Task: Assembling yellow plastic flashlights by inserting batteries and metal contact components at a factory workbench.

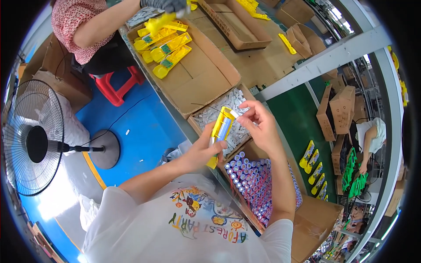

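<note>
My left hand (201, 152) is closed around a long yellow plastic housing (213, 161), held tilted over a box. Inside its open face lies a blue cylindrical battery cell (224, 127), and a thin dark wire sticks out near the upper end. With thumb and fingertips, my right hand (262, 127) pinches a small white piece (234, 113) at that upper end. Below both hands is a cardboard box of loose white strips (205, 116). Closer to me, under my right forearm, another box holds many battery cells (250, 177) with red wires.
A shallow carton (199, 94) with several yellow housings (173, 50) stands ahead, where a co-worker's gloved hand (164, 4) works. More yellow housings (312, 166) lie on the green surface right of a metal beam (320, 61). A standing fan (37, 142) is at left.
</note>
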The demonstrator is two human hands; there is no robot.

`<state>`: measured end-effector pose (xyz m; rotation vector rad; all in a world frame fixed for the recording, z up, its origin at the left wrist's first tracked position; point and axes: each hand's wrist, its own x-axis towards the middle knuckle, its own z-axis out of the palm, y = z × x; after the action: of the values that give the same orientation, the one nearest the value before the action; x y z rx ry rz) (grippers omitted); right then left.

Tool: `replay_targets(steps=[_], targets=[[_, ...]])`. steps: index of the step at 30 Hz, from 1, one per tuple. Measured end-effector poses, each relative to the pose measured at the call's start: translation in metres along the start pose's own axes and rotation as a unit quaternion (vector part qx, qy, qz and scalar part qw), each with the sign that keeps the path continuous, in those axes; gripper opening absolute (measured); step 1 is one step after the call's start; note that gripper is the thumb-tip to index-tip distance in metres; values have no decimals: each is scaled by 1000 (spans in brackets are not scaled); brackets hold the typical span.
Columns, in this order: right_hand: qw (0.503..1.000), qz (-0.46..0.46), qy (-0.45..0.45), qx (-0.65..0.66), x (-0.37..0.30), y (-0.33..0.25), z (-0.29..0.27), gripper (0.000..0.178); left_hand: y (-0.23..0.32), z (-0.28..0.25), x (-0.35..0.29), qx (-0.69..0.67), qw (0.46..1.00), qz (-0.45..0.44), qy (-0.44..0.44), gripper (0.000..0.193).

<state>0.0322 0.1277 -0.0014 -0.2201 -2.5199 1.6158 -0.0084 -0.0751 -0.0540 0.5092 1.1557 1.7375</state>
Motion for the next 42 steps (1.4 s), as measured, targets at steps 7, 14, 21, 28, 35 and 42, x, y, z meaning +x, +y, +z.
replay_targets(steps=[7, 14, 21, 28, 35, 42], targets=[[999, 33, 23, 27, -10, 8, -2, 17, -13, 9, 6, 80, 997, 22, -4, 58], [997, 21, 19, 76, -15, -2, 1, 17, -12, 7, 18, 9, 996, 8, -92, 53], [927, -29, 304, -217, -42, 109, -199, 29, 83, -73, 64, 433, 869, 120, 206, 38], [659, 315, 270, -628, -83, 248, -272, 28, 76, -119, 89, 729, 639, -64, 236, 44], [923, -200, 83, -318, -30, 16, -56, 44, 50, 0, 68, -222, 962, -160, -19, 37], [947, -312, 16, -71, -59, 32, -22, 21, 19, 33, 56, -242, 964, -99, 40, 53]])
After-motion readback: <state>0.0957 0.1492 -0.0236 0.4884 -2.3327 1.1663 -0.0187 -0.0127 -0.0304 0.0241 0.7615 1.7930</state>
